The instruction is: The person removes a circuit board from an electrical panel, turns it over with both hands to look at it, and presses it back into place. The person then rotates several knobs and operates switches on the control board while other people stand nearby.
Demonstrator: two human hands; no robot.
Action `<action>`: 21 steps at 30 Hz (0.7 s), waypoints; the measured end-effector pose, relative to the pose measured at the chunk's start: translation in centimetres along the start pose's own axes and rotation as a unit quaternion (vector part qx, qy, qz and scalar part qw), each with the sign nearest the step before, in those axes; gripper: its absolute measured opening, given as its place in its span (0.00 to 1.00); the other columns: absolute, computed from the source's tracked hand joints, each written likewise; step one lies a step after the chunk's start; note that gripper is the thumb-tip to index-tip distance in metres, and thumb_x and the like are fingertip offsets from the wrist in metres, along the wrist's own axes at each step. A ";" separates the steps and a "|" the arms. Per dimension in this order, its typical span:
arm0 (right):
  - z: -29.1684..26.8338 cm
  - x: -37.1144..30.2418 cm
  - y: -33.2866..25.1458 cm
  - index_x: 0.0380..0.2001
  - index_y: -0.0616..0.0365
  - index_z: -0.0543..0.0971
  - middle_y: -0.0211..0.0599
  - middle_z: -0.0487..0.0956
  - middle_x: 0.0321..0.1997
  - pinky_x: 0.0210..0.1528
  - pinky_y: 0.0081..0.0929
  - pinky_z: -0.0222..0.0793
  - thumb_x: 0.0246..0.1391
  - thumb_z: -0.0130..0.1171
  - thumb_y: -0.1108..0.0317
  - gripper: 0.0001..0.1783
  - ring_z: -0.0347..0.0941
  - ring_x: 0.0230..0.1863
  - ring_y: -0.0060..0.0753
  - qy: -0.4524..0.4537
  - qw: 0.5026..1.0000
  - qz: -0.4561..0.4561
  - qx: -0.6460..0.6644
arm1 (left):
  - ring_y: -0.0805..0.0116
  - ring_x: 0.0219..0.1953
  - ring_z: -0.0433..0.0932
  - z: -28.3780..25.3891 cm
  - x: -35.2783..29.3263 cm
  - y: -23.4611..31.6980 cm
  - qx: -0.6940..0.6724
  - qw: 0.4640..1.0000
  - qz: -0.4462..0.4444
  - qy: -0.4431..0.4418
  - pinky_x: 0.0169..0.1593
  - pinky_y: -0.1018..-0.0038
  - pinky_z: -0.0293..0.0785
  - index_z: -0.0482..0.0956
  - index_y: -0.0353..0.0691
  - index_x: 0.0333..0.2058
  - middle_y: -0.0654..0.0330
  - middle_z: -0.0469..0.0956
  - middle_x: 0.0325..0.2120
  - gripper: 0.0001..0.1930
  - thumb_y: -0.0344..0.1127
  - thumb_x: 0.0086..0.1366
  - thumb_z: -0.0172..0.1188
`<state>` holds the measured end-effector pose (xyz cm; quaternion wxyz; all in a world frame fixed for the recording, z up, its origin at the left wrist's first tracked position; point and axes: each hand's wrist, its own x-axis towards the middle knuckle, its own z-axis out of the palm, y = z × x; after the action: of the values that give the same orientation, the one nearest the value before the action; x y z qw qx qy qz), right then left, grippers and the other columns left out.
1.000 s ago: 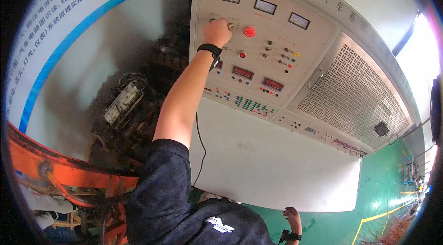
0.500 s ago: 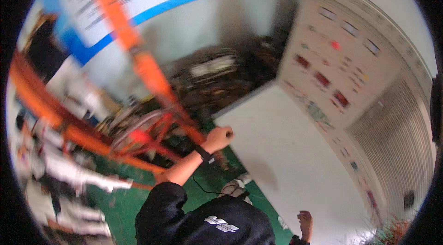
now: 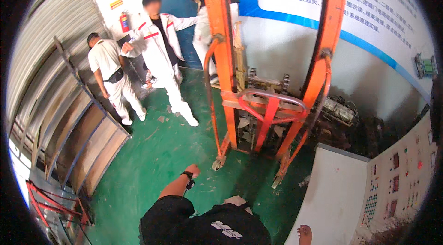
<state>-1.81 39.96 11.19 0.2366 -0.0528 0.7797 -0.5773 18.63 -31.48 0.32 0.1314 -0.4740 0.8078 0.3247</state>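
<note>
My left hand (image 3: 193,170) is held out in front of me over the green floor (image 3: 161,157), fingers curled in and nothing visible in them. A black wristband (image 3: 187,174) circles that wrist. At the lower right, beside the edge of a white desktop (image 3: 330,185), hangs my right hand (image 3: 304,234); its fingers are loosely bent and no object shows in it. Ahead stands an orange lift stacker (image 3: 272,111) with two tall uprights, a looped handle and small wheels. Neither hand touches it.
A control console panel (image 3: 392,180) with lights and buttons rises behind the desktop. Slanted boards (image 3: 87,148) and a red metal frame (image 3: 55,206) stand left. A person in a white jacket (image 3: 164,47) and two others are ahead. Engine parts (image 3: 339,111) sit by the wall.
My view has swung left, so the stacker is now at centre and the console has slid to the right rim. My left hand is away from the desktop corner. Other people have come into sight.
</note>
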 end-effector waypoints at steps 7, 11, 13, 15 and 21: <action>4.9 2.8 -0.9 0.44 0.59 0.75 0.35 0.77 0.37 0.41 0.27 0.68 0.59 0.52 0.61 0.15 0.72 0.38 0.28 -0.069 0.996 -0.009 -0.059 | 0.64 0.22 0.76 -1.1 -4.1 -13.4 -0.127 0.973 -0.175 -0.085 0.25 0.67 0.72 0.78 0.31 0.26 0.52 0.79 0.24 0.10 0.32 0.56 0.52; 7.8 2.8 -3.2 0.43 0.59 0.75 0.34 0.77 0.35 0.39 0.26 0.68 0.59 0.52 0.62 0.14 0.71 0.36 0.27 -0.057 0.995 0.008 -0.077 | 0.64 0.23 0.77 -1.7 -4.3 -13.8 -0.105 0.975 -0.167 -0.105 0.27 0.68 0.74 0.78 0.32 0.28 0.54 0.80 0.26 0.11 0.34 0.58 0.51; 10.4 2.8 -4.2 0.42 0.58 0.75 0.34 0.77 0.35 0.38 0.26 0.68 0.59 0.52 0.62 0.14 0.71 0.36 0.26 -0.070 0.995 0.014 -0.074 | 0.64 0.23 0.77 -2.5 -4.2 -16.8 -0.121 0.972 -0.174 -0.103 0.27 0.68 0.74 0.78 0.32 0.27 0.54 0.80 0.26 0.11 0.34 0.58 0.51; 12.2 2.3 -4.8 0.42 0.58 0.75 0.33 0.77 0.34 0.37 0.25 0.67 0.59 0.52 0.62 0.13 0.71 0.35 0.26 -0.068 0.994 0.024 -0.077 | 0.65 0.23 0.77 -2.8 -2.5 -18.5 -0.135 0.970 -0.169 -0.111 0.27 0.69 0.74 0.78 0.33 0.27 0.54 0.80 0.26 0.11 0.35 0.58 0.51; 16.8 0.3 -6.3 0.40 0.57 0.75 0.32 0.77 0.32 0.34 0.23 0.66 0.58 0.52 0.63 0.11 0.71 0.32 0.24 -0.073 0.991 0.059 -0.091 | 0.47 0.25 0.76 -3.8 2.0 -22.0 0.088 0.984 -0.035 -0.151 0.28 0.56 0.70 0.77 0.29 0.29 0.44 0.77 0.25 0.11 0.33 0.52 0.54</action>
<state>3.99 23.06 13.19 0.3204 -0.0703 0.8117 -0.4833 36.72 -42.78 -6.65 0.3044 -0.4337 0.7874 0.3152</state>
